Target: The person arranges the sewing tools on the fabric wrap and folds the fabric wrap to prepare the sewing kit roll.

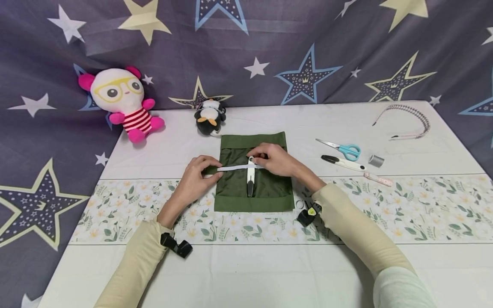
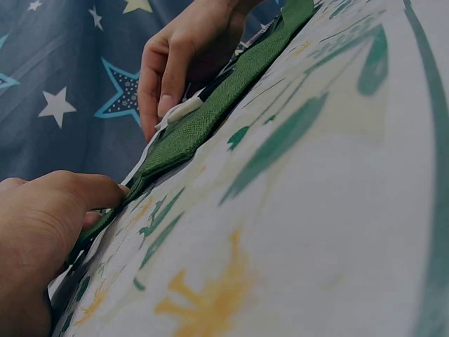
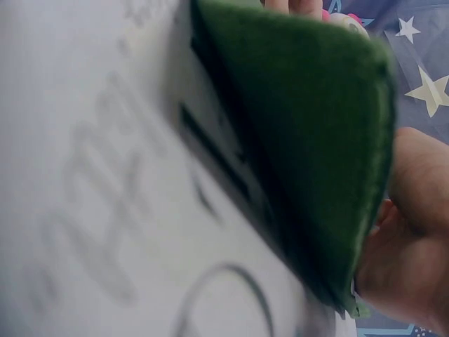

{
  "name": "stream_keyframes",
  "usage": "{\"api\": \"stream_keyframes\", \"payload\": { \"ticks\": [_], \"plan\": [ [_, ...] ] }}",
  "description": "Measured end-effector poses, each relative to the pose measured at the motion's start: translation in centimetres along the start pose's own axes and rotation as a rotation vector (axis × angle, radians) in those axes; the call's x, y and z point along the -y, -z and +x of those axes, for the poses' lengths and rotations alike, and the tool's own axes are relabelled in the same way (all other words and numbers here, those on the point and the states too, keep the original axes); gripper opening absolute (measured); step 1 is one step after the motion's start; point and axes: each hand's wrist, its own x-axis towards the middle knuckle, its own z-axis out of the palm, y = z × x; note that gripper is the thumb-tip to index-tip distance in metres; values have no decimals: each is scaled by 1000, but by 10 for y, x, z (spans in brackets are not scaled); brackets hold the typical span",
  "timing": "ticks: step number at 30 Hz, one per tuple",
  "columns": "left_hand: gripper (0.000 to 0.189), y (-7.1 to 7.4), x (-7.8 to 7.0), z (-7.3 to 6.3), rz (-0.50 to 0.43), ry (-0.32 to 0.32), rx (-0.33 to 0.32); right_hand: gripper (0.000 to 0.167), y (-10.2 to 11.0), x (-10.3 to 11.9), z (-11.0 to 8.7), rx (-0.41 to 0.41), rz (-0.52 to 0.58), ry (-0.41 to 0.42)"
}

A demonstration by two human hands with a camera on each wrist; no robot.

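A dark green fabric piece (image 1: 231, 188) with folded top and bottom bands lies flat in the head view. A narrow white strip (image 1: 233, 167) runs across its middle. My left hand (image 1: 194, 175) pinches the strip's left end together with the fabric's left edge. Across the strip stands a slim white tool (image 1: 250, 175) with a black tip and a ring at its top. My right hand (image 1: 275, 160) pinches that ringed end and covers the strip's right part. In the right wrist view, the lifted green fabric (image 3: 309, 119) hides most of the right fingers.
To the right lie blue-handled scissors (image 1: 348, 150), another white-and-black tool (image 1: 343, 162), a grey spool (image 1: 376, 161), a pink-white strip (image 1: 378, 179) and a headband (image 1: 417, 117). A panda toy (image 1: 119, 92) and a penguin toy (image 1: 209, 115) sit behind. Small rings (image 1: 300, 205) lie near my right wrist.
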Motion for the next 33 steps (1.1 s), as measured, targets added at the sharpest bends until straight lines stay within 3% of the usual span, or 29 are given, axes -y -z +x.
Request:
{"api": "stream_keyframes", "payload": {
  "ticks": [15,24,33],
  "plan": [
    [20,0,0,-1,-5,5,6,26,1,0,-1,-10,23,7],
    [21,0,0,-1,-6,6,10,27,10,-4,-8,-76,51,-34],
    [21,0,-1,-1,-4,4,9,26,30,-11,-27,-150,66,-67]
  ]
}}
